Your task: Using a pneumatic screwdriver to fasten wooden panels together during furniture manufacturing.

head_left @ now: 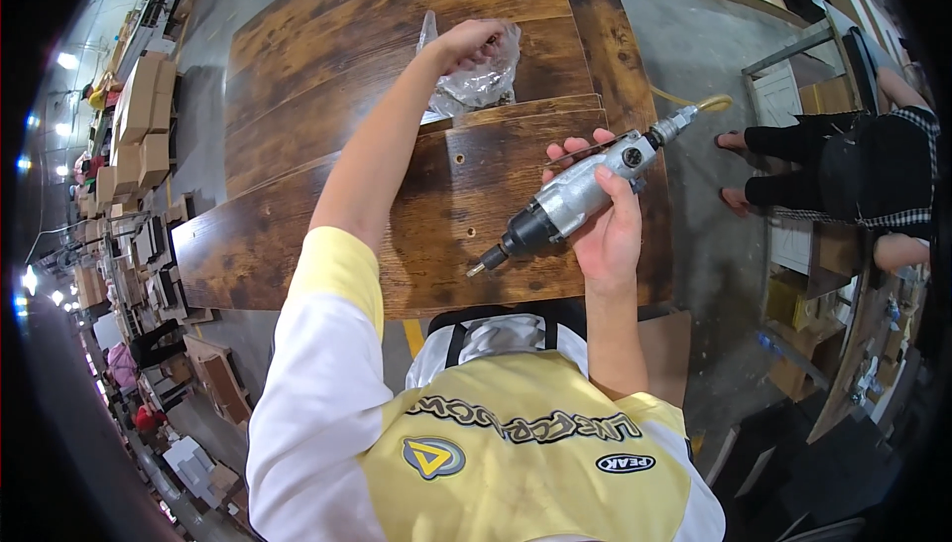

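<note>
My right hand (610,240) is wrapped round a silver and black air screwdriver (579,195), whose bit points down and left over a dark wood-grain board (416,235). A thin flat dark piece (585,150) shows by the fingers of that hand, on the tool's far side; its kind is unclear. Stretched forward, my left hand (474,44) dips into a crumpled clear plastic bag (486,84) with its fingers curled. What those fingers hold is hidden in the bag. Two small round holes show in the board, one of them just left of the tool.
Larger wood-grain panels (317,66) lie beneath and beyond the board. A yellow air hose (709,103) trails from the tool's rear. At the right stands a person in black (853,170) beside a metal-framed rack (793,56). Stacked cardboard boxes (144,111) are at the far left.
</note>
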Tool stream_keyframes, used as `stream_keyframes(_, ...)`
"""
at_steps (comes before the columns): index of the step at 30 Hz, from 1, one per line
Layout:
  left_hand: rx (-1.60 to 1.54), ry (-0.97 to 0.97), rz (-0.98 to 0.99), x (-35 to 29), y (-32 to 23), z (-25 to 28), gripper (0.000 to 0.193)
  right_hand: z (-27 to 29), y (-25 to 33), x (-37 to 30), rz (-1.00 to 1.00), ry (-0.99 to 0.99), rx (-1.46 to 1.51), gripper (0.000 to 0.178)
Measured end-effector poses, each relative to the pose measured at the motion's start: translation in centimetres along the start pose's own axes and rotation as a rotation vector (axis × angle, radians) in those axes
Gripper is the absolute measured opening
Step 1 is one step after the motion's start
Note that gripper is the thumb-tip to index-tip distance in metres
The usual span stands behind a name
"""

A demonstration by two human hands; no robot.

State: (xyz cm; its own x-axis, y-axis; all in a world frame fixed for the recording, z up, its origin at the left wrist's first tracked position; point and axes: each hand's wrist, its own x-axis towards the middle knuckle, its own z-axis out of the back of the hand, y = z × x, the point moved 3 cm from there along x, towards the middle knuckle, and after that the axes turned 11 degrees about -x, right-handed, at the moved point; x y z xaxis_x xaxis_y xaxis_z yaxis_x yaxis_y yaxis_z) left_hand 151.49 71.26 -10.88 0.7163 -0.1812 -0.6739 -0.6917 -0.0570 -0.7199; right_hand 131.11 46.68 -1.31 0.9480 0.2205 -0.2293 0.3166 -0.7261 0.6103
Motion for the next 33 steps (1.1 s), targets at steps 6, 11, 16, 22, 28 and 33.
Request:
stream_keyframes(6, 0.582, -0.235, -0.500, -5.9, -4.0, -0.1, 0.028, -0.2, 0.3, -0.1, 0.003, -0.001, -0.010, 0.042)
stream_keyframes(11, -0.473, 0.207, -0.441, -16.6, -2.2, -1.2, 0.028, 0.4, 0.4, -0.3, -0.039, 0.028, 0.029, 0.048)
stream_keyframes(16, -0.866, 0.281, -0.295, -24.1, 6.1, -5.0, 0.025, 0.7, 2.5, -0.7, -0.177, 0.061, 0.145, 0.046)
stream_keyframes(22, -1.153, 0.457, -0.214, -28.7, 12.2, -10.0, 0.033, 0.0, 4.0, -3.7, 0.004, 0.327, 0.554, 0.046)
stream_keyframes(28, -1.129, 0.624, -0.119, -31.6, 15.5, -15.1, 0.041, -1.8, 4.2, -3.8, 0.181, 0.120, 0.305, 0.031)
stream_keyframes(33, -1.060, 0.630, -0.135, -32.8, 15.7, -16.9, 0.042, -4.9, 4.5, -5.2, 0.442, -0.044, -0.109, 0.038)
